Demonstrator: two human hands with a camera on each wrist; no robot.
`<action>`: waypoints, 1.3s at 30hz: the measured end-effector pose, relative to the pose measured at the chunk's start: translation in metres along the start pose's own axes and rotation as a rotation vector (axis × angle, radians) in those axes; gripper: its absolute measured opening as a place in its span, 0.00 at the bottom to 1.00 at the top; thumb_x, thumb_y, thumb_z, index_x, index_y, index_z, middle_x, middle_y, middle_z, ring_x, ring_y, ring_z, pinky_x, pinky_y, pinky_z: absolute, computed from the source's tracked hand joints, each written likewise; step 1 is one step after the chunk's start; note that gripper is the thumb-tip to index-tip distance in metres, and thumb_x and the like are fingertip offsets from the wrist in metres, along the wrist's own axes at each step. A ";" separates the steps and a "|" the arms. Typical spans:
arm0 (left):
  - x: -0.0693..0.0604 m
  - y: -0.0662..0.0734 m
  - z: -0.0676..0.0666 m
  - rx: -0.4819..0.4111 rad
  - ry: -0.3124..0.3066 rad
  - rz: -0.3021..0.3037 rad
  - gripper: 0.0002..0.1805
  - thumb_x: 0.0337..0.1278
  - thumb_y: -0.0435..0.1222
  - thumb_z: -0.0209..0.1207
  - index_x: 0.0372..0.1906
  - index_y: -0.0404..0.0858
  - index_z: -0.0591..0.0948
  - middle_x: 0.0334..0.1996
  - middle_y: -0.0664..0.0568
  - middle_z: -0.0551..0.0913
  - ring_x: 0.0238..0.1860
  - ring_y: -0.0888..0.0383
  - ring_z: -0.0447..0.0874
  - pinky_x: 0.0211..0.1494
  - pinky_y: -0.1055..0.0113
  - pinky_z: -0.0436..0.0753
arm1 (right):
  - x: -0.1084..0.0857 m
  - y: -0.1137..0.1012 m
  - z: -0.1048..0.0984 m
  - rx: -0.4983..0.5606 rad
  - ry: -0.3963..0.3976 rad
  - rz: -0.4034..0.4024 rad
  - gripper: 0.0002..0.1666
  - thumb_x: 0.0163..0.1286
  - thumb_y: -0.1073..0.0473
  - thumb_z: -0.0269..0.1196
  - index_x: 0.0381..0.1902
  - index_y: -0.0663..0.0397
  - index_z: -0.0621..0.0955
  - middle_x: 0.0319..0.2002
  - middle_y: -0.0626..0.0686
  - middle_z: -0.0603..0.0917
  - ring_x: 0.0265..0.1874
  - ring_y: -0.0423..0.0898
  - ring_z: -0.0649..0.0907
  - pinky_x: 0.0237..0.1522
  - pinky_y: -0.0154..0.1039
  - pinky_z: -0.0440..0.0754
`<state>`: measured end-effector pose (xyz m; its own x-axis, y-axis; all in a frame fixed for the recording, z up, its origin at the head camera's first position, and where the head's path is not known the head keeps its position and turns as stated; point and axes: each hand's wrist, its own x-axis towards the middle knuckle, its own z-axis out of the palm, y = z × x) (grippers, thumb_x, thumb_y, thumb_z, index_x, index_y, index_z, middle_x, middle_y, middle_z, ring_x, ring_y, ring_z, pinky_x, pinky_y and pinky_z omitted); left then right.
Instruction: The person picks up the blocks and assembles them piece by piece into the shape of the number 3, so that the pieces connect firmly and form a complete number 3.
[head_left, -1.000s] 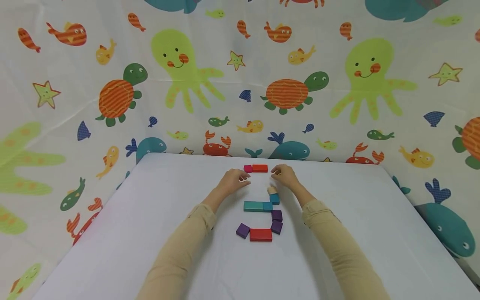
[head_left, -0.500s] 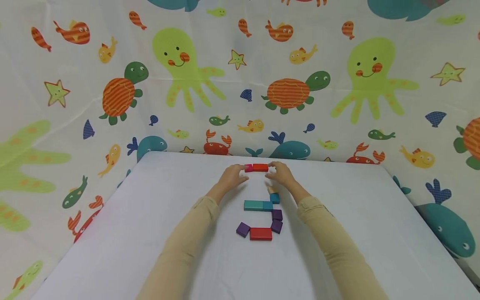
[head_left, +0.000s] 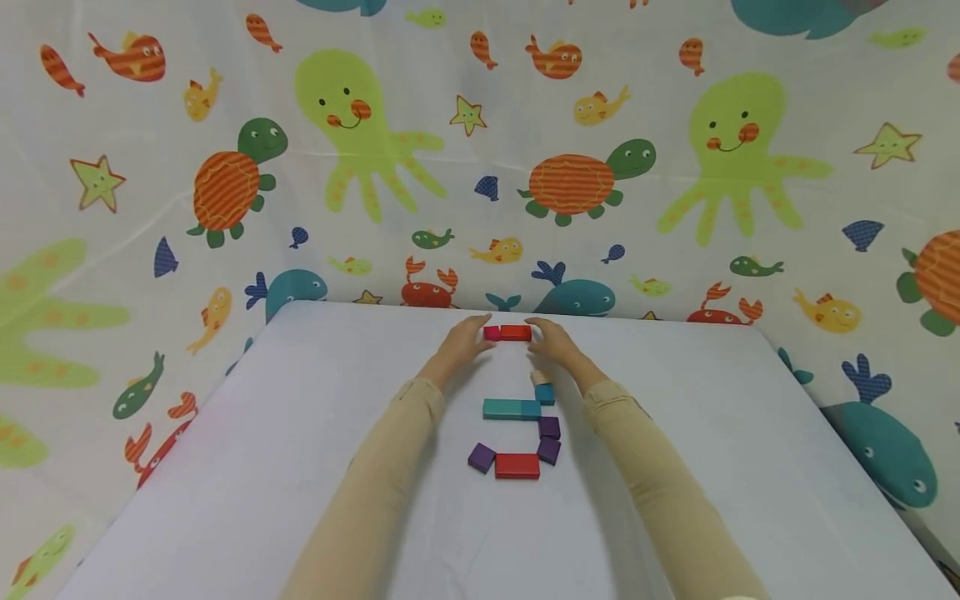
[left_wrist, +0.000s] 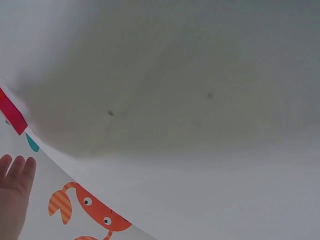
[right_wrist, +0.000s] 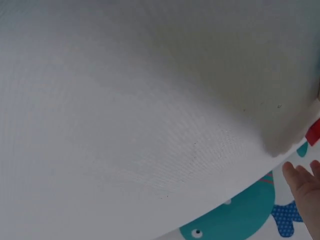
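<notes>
At the far end of the table lie a small pink block point(head_left: 491, 333) and a longer red block point(head_left: 516, 332), end to end. My left hand point(head_left: 459, 346) is beside the pink block's left end, thumb and fingers spread. Facing it, my right hand point(head_left: 557, 343) is at the right end of the red block, also spread. Whether the fingertips touch the blocks is too small to tell. Straight fingers of the left hand point(left_wrist: 16, 187) show in the left wrist view, and the right hand point(right_wrist: 306, 187) appears at the edge of the right wrist view.
Nearer lie a tan block point(head_left: 539, 377), a blue block point(head_left: 545, 395), a teal block point(head_left: 502, 409), several purple blocks point(head_left: 482, 457) and another red block point(head_left: 517, 466), in a curved line. Patterned cloth point(head_left: 480, 167) hangs behind the white table point(head_left: 300, 467).
Both hands have moved forward and inward to the ends of the pink and red pair. The blocks keep their places; the view has shifted slightly.
</notes>
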<state>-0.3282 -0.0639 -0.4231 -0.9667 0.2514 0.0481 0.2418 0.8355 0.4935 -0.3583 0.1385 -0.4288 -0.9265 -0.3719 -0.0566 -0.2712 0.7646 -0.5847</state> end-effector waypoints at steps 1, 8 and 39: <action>0.001 -0.001 0.000 0.004 -0.007 -0.002 0.35 0.61 0.41 0.59 0.71 0.38 0.61 0.68 0.42 0.66 0.70 0.47 0.61 0.72 0.54 0.61 | 0.001 -0.001 0.000 0.003 -0.003 0.003 0.34 0.66 0.64 0.59 0.68 0.59 0.64 0.70 0.62 0.63 0.70 0.60 0.61 0.70 0.55 0.57; 0.009 -0.004 0.002 0.033 -0.027 -0.024 0.36 0.60 0.42 0.59 0.71 0.38 0.61 0.70 0.40 0.63 0.71 0.45 0.58 0.72 0.53 0.60 | 0.005 -0.001 0.002 -0.043 -0.023 0.036 0.34 0.69 0.57 0.57 0.69 0.63 0.61 0.69 0.65 0.62 0.69 0.61 0.61 0.69 0.55 0.59; 0.004 0.006 0.014 0.136 -0.205 -0.062 0.27 0.72 0.34 0.42 0.73 0.41 0.56 0.74 0.46 0.52 0.75 0.47 0.49 0.75 0.57 0.52 | 0.011 -0.004 0.011 -0.094 -0.025 0.072 0.24 0.72 0.62 0.51 0.64 0.64 0.66 0.56 0.65 0.76 0.51 0.57 0.76 0.63 0.49 0.71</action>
<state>-0.3291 -0.0514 -0.4322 -0.9463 0.2794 -0.1624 0.2048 0.9071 0.3677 -0.3646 0.1256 -0.4363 -0.9380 -0.3267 -0.1163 -0.2290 0.8354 -0.4997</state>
